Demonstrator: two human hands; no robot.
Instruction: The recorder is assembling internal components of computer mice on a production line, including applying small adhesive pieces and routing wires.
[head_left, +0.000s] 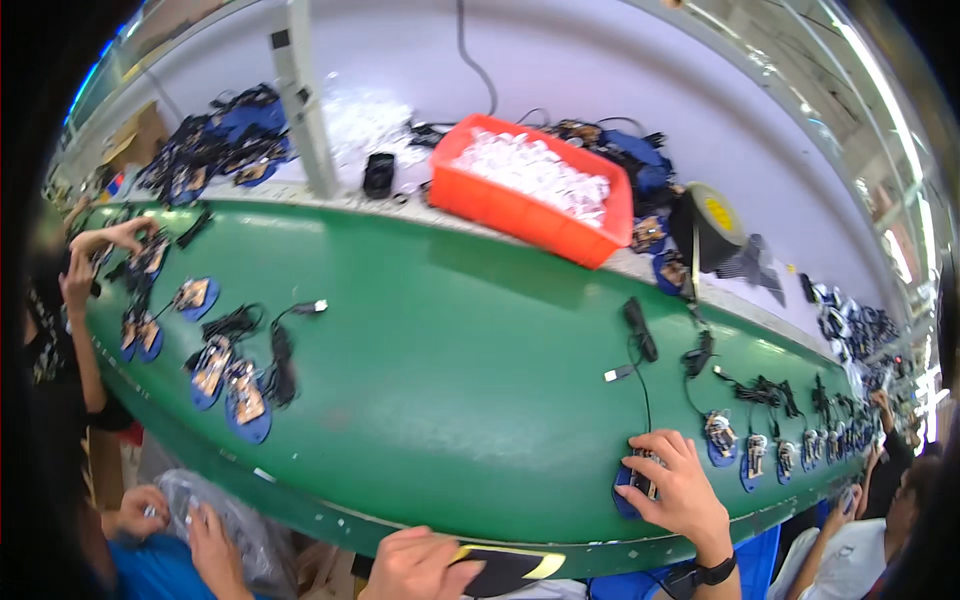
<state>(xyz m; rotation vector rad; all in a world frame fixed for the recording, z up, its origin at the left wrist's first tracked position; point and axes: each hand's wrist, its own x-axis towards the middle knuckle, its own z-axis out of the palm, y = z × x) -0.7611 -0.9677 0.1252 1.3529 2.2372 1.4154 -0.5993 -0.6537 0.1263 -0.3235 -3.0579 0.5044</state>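
On the near right edge of the green belt, my right hand [682, 492] grips a blue oval mouse base [625, 497] by its sides. A circuit board sits on that base, partly hidden under my fingers. Its black cable [645, 385] runs away from me to a bundled coil and a white USB plug [618, 374]. My left hand [420, 565], at the lower edge of view, is closed on a flat black piece with yellow edges [510, 568], held just off the belt's near edge.
An orange bin [530, 205] of clear plastic parts stands on the far ledge, near a black tape roll [710, 228]. More blue mouse bases [248, 402] with cables lie left, others [755, 460] right. Co-workers' hands [125, 235] are at both ends; another person [175, 540] sits lower left.
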